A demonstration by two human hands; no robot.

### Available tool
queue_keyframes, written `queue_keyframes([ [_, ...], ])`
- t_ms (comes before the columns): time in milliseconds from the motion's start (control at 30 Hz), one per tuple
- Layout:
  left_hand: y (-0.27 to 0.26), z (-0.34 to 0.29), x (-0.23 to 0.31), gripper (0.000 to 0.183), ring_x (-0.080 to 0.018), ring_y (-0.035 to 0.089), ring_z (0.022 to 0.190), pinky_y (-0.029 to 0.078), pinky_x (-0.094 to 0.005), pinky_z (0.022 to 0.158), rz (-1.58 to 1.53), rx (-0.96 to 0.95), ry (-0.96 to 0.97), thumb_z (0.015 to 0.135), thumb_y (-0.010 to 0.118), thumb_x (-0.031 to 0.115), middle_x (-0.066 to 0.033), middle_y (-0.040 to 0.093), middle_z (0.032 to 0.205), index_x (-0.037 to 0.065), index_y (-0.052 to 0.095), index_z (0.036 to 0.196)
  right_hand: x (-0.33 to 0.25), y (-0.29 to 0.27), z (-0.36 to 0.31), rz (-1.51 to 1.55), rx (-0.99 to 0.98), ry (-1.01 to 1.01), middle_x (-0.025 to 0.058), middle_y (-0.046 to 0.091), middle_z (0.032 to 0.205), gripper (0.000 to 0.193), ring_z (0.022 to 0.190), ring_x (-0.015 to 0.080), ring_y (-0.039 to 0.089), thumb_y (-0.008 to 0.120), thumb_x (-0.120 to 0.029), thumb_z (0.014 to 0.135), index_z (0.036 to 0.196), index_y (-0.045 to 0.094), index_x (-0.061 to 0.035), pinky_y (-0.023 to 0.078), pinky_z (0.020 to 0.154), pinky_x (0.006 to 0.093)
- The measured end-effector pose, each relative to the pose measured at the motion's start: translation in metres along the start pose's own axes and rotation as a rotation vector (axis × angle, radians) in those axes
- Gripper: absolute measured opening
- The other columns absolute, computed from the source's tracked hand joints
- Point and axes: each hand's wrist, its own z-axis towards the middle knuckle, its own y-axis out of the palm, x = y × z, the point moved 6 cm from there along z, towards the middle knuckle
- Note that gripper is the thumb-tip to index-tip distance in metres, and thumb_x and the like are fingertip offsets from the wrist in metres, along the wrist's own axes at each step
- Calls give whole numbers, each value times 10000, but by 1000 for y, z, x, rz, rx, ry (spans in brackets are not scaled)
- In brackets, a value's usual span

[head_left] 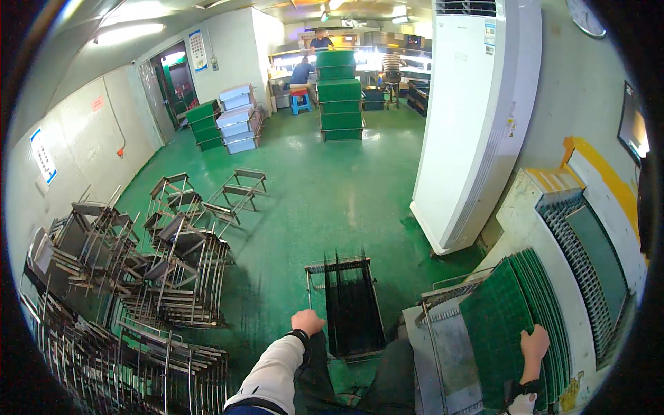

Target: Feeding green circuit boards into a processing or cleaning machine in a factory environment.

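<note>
My left hand (308, 322) is closed round a side rod of a metal rack (371, 277), which stands on the floor in front of my legs. Inside that rack, several thin dark panels (353, 308) stand on edge, blurred at their tops. To my right, my right hand (535, 341) has its fingers curled at the edge of a green circuit board panel (492, 325). This panel leans in a row of several like it, held in a wire rack (430, 325) on a light-coloured surface. The undersides of my right fingers are hidden.
Empty metal racks (187, 270) are piled at the left, and one lies apart (238, 194). A tall white air conditioner (463, 124) stands at the right, beside a machine with a spring-like conveyor (584, 270). Stacked green panels (340, 97) stand farther back. People (302, 72) sit at far benches.
</note>
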Motion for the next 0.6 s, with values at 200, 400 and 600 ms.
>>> queue_keyframes([
  [200, 3, 2, -2, 364, -347, 669, 949, 532, -443, 826, -8, -6, 11, 753, 613, 359, -170, 703, 998, 59, 728, 925, 2, 4, -3, -36, 114, -16, 213, 650, 897, 350, 889, 389, 636, 768, -263, 728, 916, 634, -1, 505, 768, 495],
  [400, 1, 1, 0, 368, -344, 668, 956, 530, -442, 832, 1, -24, -3, 763, 609, 369, -172, 702, 1004, 61, 729, 925, -7, -8, -5, -34, 36, 4, 220, 659, 891, 353, 864, 400, 649, 762, -260, 731, 925, 641, 9, 518, 746, 491],
  [600, 2, 1, -3, 370, -345, 669, 952, 529, -441, 833, 16, -9, 4, 767, 606, 374, -170, 703, 999, 62, 730, 924, -17, -16, -7, -28, -142, 100, 214, 636, 1082, 470, 1030, 377, 605, 743, -240, 768, 1133, 614, 26, 486, 879, 464],
])
